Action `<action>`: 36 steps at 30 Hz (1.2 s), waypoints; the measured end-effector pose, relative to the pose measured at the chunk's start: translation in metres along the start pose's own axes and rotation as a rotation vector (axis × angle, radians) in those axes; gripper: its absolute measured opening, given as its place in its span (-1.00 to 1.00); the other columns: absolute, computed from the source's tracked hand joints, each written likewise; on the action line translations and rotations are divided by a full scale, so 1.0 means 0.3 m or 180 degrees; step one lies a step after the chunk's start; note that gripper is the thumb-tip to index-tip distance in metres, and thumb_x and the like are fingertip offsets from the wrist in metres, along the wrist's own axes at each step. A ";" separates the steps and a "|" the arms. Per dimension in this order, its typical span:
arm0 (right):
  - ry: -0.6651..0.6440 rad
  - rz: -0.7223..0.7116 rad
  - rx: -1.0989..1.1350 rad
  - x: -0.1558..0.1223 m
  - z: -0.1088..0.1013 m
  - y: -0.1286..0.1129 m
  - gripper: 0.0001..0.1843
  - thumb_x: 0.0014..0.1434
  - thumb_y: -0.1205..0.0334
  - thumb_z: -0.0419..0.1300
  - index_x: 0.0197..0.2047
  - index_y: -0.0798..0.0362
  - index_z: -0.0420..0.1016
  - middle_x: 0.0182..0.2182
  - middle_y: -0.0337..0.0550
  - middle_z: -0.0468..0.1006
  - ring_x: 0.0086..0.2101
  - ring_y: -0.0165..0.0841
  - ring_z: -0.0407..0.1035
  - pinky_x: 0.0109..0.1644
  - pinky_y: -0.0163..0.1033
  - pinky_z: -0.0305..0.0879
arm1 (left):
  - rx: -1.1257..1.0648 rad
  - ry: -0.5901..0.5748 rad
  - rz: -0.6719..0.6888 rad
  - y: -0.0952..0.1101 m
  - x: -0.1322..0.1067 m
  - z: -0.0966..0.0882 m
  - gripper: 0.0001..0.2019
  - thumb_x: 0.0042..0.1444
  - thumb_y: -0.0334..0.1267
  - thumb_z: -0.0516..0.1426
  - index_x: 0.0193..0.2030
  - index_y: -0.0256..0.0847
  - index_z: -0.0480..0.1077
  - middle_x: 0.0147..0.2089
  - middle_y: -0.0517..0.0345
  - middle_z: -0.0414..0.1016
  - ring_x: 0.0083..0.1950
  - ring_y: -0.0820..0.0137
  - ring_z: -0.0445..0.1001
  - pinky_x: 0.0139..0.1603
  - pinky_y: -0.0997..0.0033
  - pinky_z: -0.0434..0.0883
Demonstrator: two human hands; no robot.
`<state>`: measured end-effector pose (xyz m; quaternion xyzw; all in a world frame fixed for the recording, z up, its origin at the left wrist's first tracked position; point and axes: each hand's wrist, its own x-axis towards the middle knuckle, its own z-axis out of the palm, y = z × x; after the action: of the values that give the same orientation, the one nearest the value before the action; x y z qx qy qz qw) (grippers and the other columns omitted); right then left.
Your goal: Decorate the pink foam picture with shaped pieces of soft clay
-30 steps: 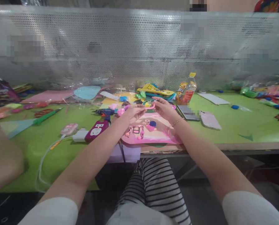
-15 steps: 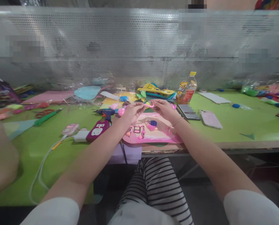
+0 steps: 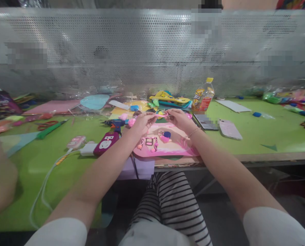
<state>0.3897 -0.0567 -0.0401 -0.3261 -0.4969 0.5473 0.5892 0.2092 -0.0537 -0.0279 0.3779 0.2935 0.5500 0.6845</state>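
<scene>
Between my two hands stretches a thin pink strip [image 3: 161,115], soft-looking, its material unclear. The fingertips of my left hand [image 3: 143,122] pinch one end. My right hand [image 3: 179,120] pinches the other end, thumb and fingers together. Both hands are above the far part of a pink board [image 3: 178,149], which lies at the table's front edge. On the board are a blue-and-pink piece [image 3: 165,136] and a small decorated frame shape [image 3: 149,142]. A pink lump [image 3: 131,122] sits just left of my left hand.
Left stand a purple socket box [image 3: 106,143] with a white plug [image 3: 88,149], a blue glue gun [image 3: 116,125] and scissors [image 3: 47,125]. A bottle [image 3: 204,97] and a phone [image 3: 230,129] are to the right. Another person's arm [image 3: 0,177] enters at left. A perforated metal screen [image 3: 142,44] runs behind.
Both hands keep hold of the pink strip, which looks straighter now. The view has shifted slightly, and the other person's arm at left has moved a little further left.
</scene>
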 end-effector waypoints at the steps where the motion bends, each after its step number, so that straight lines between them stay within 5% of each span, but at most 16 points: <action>1: -0.0002 0.0006 -0.0006 -0.001 0.000 0.000 -0.85 -0.04 0.22 0.37 -0.45 0.07 0.49 -0.47 -0.26 0.54 -0.43 -0.51 0.45 -0.22 -0.40 0.43 | 0.0013 0.0002 0.0002 0.001 0.000 0.000 -0.81 -0.08 -0.66 0.17 -0.51 -0.31 0.39 -0.47 0.16 0.47 -0.32 0.50 0.52 -0.06 0.44 0.45; 16: -0.0027 0.0016 -0.0131 0.004 -0.006 0.001 -0.85 -0.11 0.40 0.37 -0.41 0.09 0.51 -0.48 -0.23 0.55 -0.42 -0.48 0.46 -0.22 -0.36 0.44 | 0.0150 -0.0043 -0.0003 0.003 -0.006 0.010 -0.80 -0.05 -0.68 0.13 -0.54 -0.35 0.37 -0.50 0.13 0.45 -0.42 0.53 0.49 -0.16 0.51 0.46; 26: -0.0185 0.0125 -0.0201 -0.002 -0.009 0.005 -0.81 -0.07 0.39 0.37 -0.31 0.14 0.53 -0.34 -0.11 0.59 -0.31 -0.45 0.49 -0.11 -0.36 0.44 | -0.0006 0.0028 0.0122 0.017 -0.018 0.022 -0.80 -0.03 -0.68 0.10 -0.51 -0.34 0.37 -0.47 0.14 0.49 -0.34 0.54 0.52 -0.06 0.52 0.44; 36: -0.0030 0.0022 -0.0319 -0.009 0.006 -0.014 -0.77 -0.10 0.25 0.40 -0.37 0.06 0.45 -0.47 -0.30 0.51 -0.44 -0.53 0.43 -0.37 -0.46 0.38 | 0.0036 0.0072 0.0084 0.011 -0.016 0.014 -0.79 0.00 -0.68 0.08 -0.52 -0.35 0.38 -0.47 0.11 0.50 -0.37 0.51 0.53 -0.06 0.46 0.46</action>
<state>0.3897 -0.0603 -0.0362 -0.3543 -0.5254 0.5253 0.5679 0.2099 -0.0589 -0.0230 0.3794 0.2993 0.5615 0.6717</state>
